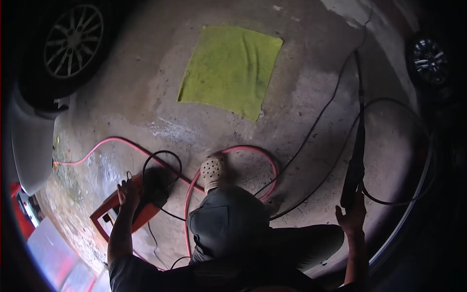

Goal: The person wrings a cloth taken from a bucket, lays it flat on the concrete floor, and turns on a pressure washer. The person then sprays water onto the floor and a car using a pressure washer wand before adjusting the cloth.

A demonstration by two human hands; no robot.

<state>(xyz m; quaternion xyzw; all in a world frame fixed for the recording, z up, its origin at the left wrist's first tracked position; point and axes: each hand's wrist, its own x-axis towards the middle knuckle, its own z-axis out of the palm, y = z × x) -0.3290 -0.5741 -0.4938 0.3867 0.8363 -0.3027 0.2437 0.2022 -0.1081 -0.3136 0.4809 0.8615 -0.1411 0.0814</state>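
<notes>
On the left, my left hand (128, 192) is at the orange and black machine (147, 212), which looks like a pressure washer. Its fingers are bent by the machine's upper edge, beside a thin dark loop; what they grip is too dark to make out. Far to the right, my right hand (352, 216) is wrapped around the rear grip of a long black spray gun (355, 168), with the thumb sticking out. The gun's lance points away from me. A black hose (400, 203) curves off near the grip.
A pink hose (265, 152) loops around my beige clog (212, 168). A yellow-green cloth (231, 70) lies on the wet concrete floor (141, 92). Car wheels stand at upper left (74, 41) and upper right (430, 61). A dark cable (321, 114) crosses the floor.
</notes>
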